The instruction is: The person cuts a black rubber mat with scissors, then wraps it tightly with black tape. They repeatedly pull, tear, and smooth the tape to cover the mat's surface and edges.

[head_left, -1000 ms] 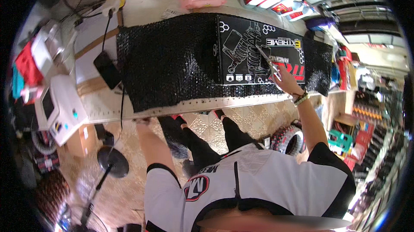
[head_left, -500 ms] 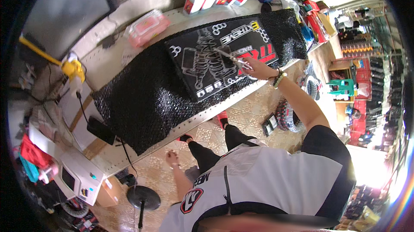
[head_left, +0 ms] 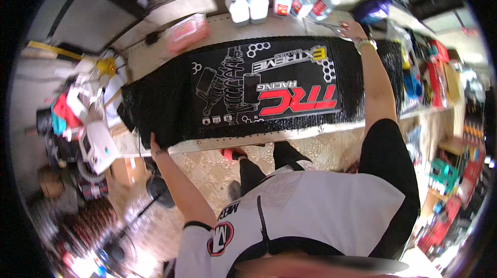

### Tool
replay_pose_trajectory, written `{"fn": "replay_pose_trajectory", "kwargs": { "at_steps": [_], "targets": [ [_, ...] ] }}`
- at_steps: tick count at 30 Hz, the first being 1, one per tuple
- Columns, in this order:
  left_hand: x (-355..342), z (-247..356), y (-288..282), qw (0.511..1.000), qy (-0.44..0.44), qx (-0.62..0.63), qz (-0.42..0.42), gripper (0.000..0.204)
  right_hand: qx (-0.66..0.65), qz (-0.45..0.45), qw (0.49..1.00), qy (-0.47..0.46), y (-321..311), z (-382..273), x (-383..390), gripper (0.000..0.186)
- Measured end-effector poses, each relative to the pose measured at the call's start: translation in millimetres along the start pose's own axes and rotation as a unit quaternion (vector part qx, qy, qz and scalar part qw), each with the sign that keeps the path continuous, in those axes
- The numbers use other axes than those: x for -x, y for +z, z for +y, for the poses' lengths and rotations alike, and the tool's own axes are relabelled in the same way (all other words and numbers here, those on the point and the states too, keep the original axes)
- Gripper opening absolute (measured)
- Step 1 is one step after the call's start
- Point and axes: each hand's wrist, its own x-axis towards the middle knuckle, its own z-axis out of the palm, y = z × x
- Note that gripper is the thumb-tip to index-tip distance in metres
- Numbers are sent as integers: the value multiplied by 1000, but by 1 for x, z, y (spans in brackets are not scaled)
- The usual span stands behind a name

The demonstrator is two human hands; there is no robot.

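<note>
While the left hand [head_left: 157, 147] is down at the near table edge, right hand [head_left: 354, 31]: stretched over to the far side, fingers closed around scissors [head_left: 333, 27].
Scissors: metal, pointing left, over the strip of table beyond the wrap, near the rightmost bottle; cannot tell whether the blades are apart.
Left grip: fingers at the near left corner of the bubble wrap [head_left: 163, 89]; cannot tell how far open, or whether the sheet is pinched.
Black box [head_left: 295, 79]: flat on the wrap, mid-table, between the two hands; printed top up, white line drawing plus red, white and yellow lettering; neither hand touching it.
Wrap: black, spread out past the box left and right; right forearm passes above its right part.
Table [head_left: 222, 23]: pale top, showing along the far side and as a thin near rim.
Bottles [head_left: 258, 6]: five, red caps, in a row behind the box.
Pink pack [head_left: 188, 33]: on the table, left of the bottles, beyond the wrap.
Purple item [head_left: 374, 10]: just past the right hand, kind unclear.
Right wrist: pale bracelet [head_left: 366, 44].
Far right: green stool [head_left: 443, 174], on its own below table level.
</note>
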Motion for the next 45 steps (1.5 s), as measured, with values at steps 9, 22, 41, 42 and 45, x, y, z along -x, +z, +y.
{"fn": "replay_pose_trajectory", "kwargs": {
  "at_steps": [9, 22, 41, 42, 45],
  "targets": [
    [235, -46, 107, 789, 294, -459, -285, 37, -62, 287, 943, -157, 31, -37, 44, 23],
    [274, -189, 161, 474, 572, -542, -392, 24, 31, 248, 956, -150, 223, -217, 170, 68],
    [280, -197, 156, 338, 588, -614, -405, 23, 173, 618, 737, 211, -120, 179, 295, 19],
    [282, -196, 157, 332, 585, -618, -408, 23, 106, 569, 786, 216, -118, 173, 294, 27],
    [286, -196, 159, 341, 565, -628, -412, 20, 142, 537, 765, 327, -74, 145, 287, 69]
  ]
}}
